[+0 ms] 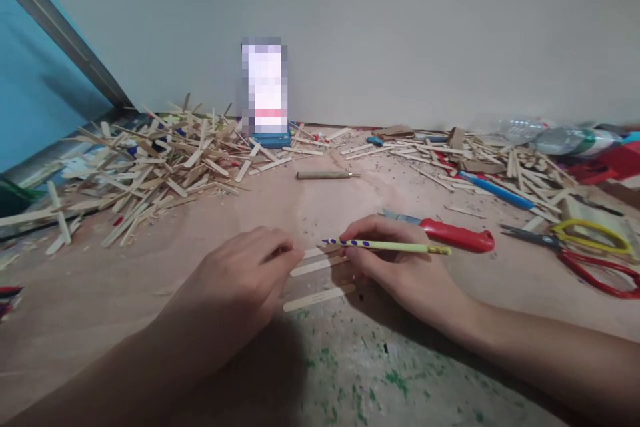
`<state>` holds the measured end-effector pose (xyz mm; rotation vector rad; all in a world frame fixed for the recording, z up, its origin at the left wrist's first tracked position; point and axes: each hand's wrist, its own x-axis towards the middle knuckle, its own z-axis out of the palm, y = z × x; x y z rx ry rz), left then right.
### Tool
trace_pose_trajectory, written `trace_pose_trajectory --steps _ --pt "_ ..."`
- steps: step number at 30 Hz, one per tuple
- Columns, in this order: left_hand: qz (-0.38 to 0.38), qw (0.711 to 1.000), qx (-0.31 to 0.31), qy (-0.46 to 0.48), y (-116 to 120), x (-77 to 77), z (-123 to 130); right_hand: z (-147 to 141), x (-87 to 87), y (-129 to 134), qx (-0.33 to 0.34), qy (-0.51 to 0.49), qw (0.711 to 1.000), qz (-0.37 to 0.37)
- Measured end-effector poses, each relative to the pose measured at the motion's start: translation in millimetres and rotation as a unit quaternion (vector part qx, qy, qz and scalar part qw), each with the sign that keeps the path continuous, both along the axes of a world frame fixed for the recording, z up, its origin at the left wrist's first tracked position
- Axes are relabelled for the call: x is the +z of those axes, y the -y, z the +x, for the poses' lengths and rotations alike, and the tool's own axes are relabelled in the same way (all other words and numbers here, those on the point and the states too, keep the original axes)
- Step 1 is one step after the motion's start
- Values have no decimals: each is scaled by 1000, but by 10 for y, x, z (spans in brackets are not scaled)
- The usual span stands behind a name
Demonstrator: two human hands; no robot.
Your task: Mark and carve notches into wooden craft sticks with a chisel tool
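The right hand (395,272) pinches a slim yellow-green, purple-spotted pencil (390,246); I cannot tell whether the curled left hand (243,273) grips anything. A nudge could skew the flat, pale wooden sticks (319,297) mid-frame, and a forward slip could meet the red-handled, steel-bladed knife (457,235) right of centre.

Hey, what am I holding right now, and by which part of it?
Your right hand holds a pencil near its pointed end. Your left hand is by the sticks; whether it holds one can't be told.

Pencil (395,246) pale yellow, purple-spotted; sticks (319,298) cream; knife handle (457,235) red; scissor handles (590,223) yellow and red
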<state>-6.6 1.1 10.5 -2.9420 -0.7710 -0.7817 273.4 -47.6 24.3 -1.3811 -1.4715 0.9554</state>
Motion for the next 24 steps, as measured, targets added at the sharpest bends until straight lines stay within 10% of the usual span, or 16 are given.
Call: trace_pose_trajectory --steps 10,24 --pt "-28 999 15 2 -7 -254 18 16 -2 -73 3 6 1000 -14" --pt "-38 999 3 -38 24 -145 34 -1 -66 -63 -15 -8 998 -64"
